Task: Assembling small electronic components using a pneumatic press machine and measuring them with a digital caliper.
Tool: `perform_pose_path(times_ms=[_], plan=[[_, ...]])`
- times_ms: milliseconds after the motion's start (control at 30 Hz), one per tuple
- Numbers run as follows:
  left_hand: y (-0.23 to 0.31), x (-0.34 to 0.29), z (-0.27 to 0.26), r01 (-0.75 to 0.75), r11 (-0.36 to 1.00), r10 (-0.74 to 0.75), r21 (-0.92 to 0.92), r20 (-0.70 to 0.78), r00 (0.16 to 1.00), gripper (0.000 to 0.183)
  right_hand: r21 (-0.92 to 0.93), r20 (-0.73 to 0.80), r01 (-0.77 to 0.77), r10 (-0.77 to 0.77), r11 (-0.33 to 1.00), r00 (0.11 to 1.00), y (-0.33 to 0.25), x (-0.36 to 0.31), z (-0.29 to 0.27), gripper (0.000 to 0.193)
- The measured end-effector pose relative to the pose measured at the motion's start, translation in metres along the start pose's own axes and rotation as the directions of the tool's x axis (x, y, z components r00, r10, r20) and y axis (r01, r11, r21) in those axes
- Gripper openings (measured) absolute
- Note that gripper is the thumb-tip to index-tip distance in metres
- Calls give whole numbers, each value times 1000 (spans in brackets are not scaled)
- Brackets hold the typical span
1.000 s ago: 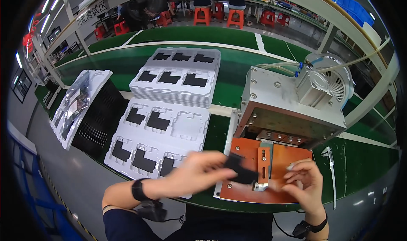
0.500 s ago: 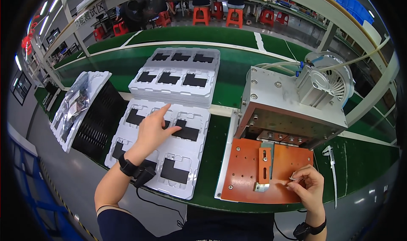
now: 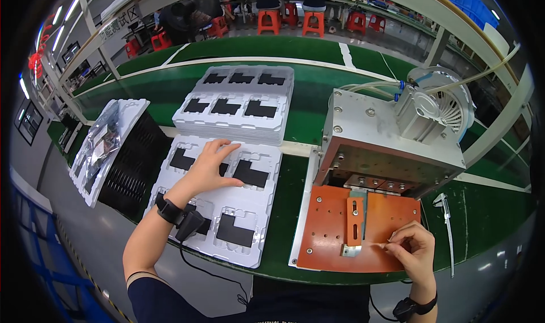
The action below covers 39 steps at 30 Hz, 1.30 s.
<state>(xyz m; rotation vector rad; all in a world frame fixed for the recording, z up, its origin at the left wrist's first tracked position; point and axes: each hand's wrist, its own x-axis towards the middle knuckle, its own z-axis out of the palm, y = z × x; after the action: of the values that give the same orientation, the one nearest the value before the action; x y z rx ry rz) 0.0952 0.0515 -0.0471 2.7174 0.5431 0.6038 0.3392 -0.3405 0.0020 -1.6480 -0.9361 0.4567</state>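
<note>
My left hand [image 3: 207, 169], grip released, is spread over the white tray [image 3: 267, 201], just beside a black piece [image 3: 250, 175] lying in it. I judge that placement done; what remains, I can't tell. My right hand [image 3: 417, 252] pinches by the orange plate [image 3: 392, 215], possibly grasping something; unclear.

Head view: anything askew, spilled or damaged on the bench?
One oddity: a crumpled clear plastic bag lies across the leftmost white plastic tray, covering part of it. Maybe deliberate. No visible spill or damage around the black L-shaped pieces by the left hand.
</note>
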Motion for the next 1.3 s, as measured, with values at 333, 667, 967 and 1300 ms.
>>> perform_pose_path(times_ms=[333,667,967,1300], plan=[[-25,-3,-6,-68,967,55,247,58,997,28,-3,18,-10,10,1000,1000,-2,0,-1,14],[10,16,17,-241,954,211,176,170,963,42,6,16,-13,13,1000,1000,-3,-1,0,14],[-27,5,-26,73,992,-78,107,46,996,15,-15,28,3,-2,1000,1000,-2,0,-2,14],[-39,6,-1,-176,927,152,331,99,983,20,5,19,-24,24,1000,1000,-3,1,-1,13]])
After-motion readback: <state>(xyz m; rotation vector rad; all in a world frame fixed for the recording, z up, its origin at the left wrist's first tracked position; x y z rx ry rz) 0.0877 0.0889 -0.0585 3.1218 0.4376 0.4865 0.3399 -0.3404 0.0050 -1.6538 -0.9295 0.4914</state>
